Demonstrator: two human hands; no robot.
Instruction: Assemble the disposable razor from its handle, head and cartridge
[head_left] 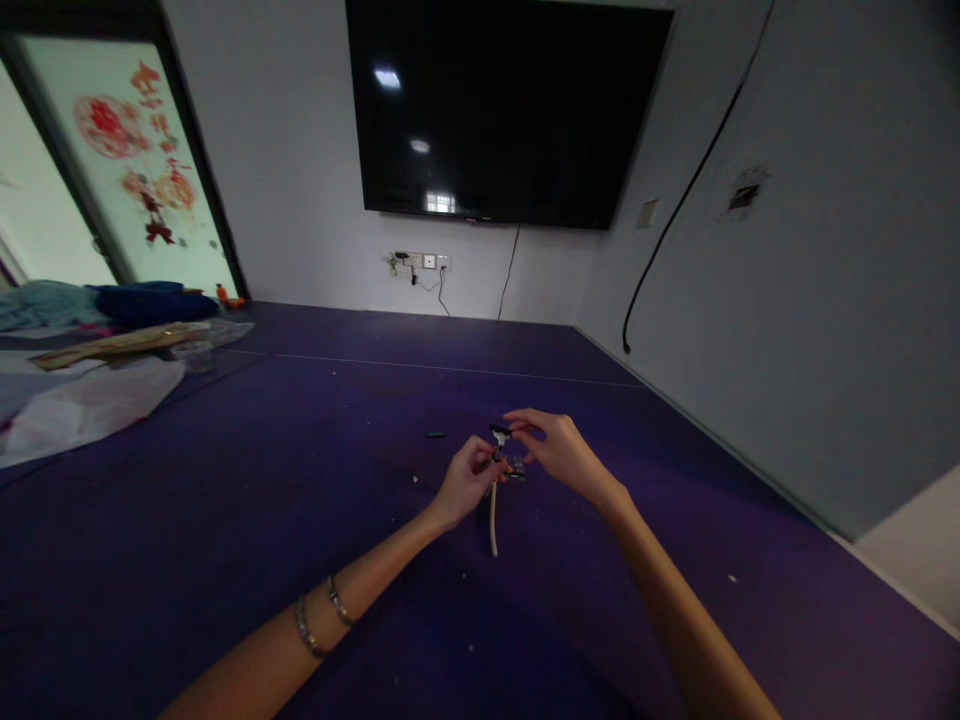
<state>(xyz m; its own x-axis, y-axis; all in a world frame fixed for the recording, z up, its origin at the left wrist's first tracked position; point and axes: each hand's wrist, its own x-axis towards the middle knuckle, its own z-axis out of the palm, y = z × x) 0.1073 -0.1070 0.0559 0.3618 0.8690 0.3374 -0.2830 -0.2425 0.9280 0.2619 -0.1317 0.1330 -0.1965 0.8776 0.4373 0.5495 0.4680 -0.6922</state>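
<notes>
My left hand point(466, 482) is closed in a pinch on a small T-shaped piece point(499, 436) with a black top and a pale stem. Its exact kind is too small to make out. At the top of that piece, the fingertips of my right hand point(559, 445) close in from the right and seem to grip its black end. A short beige rod or cable point(493, 525) extends below my left fingers; whether it joins the piece is hidden. Just right of the left fingertips shows a small grey, partly see-through item point(516, 467).
A small dark green stick point(436, 435) lies on the purple surface point(315, 560). Plastic bags point(97, 400) and folded cloth point(154, 302) are piled at left. A wall-mounted television point(510, 110) hangs above wall sockets point(429, 261). A black cable point(675, 210) dangles at right.
</notes>
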